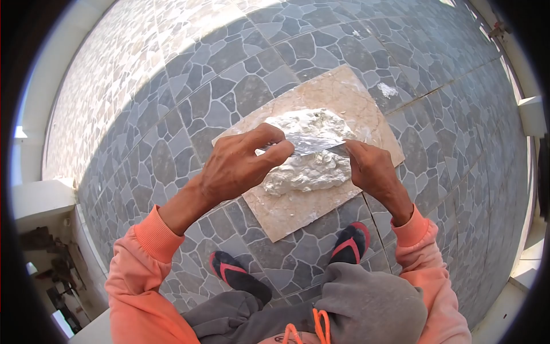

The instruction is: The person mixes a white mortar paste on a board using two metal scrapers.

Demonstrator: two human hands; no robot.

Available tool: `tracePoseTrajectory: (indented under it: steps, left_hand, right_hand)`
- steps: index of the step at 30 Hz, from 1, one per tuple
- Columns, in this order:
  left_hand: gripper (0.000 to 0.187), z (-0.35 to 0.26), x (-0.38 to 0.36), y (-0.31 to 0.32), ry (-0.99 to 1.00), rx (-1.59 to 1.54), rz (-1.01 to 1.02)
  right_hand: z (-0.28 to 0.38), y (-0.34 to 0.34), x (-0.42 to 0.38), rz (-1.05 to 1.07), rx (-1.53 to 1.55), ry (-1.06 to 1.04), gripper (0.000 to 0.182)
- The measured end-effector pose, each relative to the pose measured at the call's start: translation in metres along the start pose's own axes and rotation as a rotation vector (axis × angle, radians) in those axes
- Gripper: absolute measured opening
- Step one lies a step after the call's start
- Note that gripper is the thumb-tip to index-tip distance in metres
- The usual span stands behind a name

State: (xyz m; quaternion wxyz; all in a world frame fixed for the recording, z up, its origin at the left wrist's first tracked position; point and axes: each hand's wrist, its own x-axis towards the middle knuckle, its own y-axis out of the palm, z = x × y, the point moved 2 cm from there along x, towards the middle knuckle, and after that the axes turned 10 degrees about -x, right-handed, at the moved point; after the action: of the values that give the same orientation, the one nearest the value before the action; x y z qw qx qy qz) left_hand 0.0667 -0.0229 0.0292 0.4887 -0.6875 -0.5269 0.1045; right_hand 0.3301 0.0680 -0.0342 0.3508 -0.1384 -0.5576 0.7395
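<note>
Silvery sheet [316, 143] held between two bare hands, just over a craggy white mass [309, 172] at the centre of the frame.
From where I stand, the hands are apart, each pinching one end of the sheet: the left hand [243, 160] at its left end, thumb and fingers closed together, the right hand [372, 167] at its right end. The white mass lies between and beneath them, showing above and below the sheet; whether the sheet touches it, I can't tell. Under the mass sits a beige slab [281, 221], set at an angle on the grey stone-patterned floor [246, 94], with white crumbs [387, 90] beyond its upper right edge. Orange sleeves [140, 246] reach up from the lower corners, and two feet in dark socks [246, 282] and red-strapped flip-flops [347, 245] stand below the slab.
</note>
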Motion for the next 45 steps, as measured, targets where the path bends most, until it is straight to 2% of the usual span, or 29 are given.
tracePoseTrajectory:
  steps: [4, 6, 9, 12, 16, 19, 23, 24, 27, 29, 35, 38, 41, 45]
  left_hand:
    - [0.027, 0.006, 0.010, -0.003, -0.194, -0.083, -0.212]
    - [0.024, 0.010, 0.011, -0.003, -0.252, -0.109, -0.224]
    - [0.023, 0.019, 0.012, 0.004, -0.331, -0.173, -0.274]
    - [0.023, 0.020, 0.011, 0.005, -0.449, -0.251, -0.296]
    - [0.022, 0.009, 0.014, 0.018, -0.553, -0.309, -0.282]
    - [0.024, -0.004, 0.024, 0.032, -0.448, -0.262, -0.257]
    - [0.022, -0.015, 0.037, 0.050, -0.499, -0.334, -0.173]
    - [0.021, -0.015, 0.039, 0.054, -0.462, -0.335, -0.233]
    - [0.022, -0.015, 0.042, 0.061, -0.447, -0.327, -0.247]
    - [0.021, -0.018, 0.044, 0.065, -0.506, -0.344, -0.224]
    - [0.020, -0.024, 0.048, 0.078, -0.583, -0.329, -0.164]
    - [0.021, -0.027, 0.049, 0.085, -0.547, -0.319, -0.179]
    - [0.021, -0.026, 0.054, 0.086, -0.550, -0.308, -0.160]
    - [0.020, -0.028, 0.059, 0.090, -0.541, -0.316, -0.164]
  right_hand:
    - [0.003, -0.002, -0.002, -0.038, 0.107, 0.094, 0.020]
    - [0.005, -0.005, 0.000, -0.077, 0.121, 0.126, 0.018]
    - [-0.003, -0.004, 0.002, 0.044, 0.191, 0.281, 0.015]
    - [-0.002, -0.006, 0.002, 0.058, 0.394, 0.497, 0.012]
    - [-0.006, 0.010, -0.002, 0.141, 0.489, 0.612, 0.015]
    - [0.004, 0.023, -0.003, 0.158, 0.566, 0.626, 0.017]
    - [0.017, 0.036, 0.000, 0.198, 0.678, 0.645, 0.020]
    - [0.022, 0.036, 0.002, 0.195, 0.703, 0.655, 0.020]
    - [0.024, 0.044, 0.002, 0.157, 0.732, 0.647, 0.022]
    - [0.025, 0.049, 0.002, 0.108, 0.745, 0.621, 0.023]
    - [0.037, 0.038, 0.005, 0.099, 0.508, 0.619, 0.021]
    - [0.028, 0.059, -0.007, -0.004, 0.558, 0.620, 0.019]
    - [0.041, 0.034, -0.003, -0.019, 0.551, 0.676, 0.017]
    - [0.038, 0.036, -0.007, -0.054, 0.607, 0.719, 0.016]
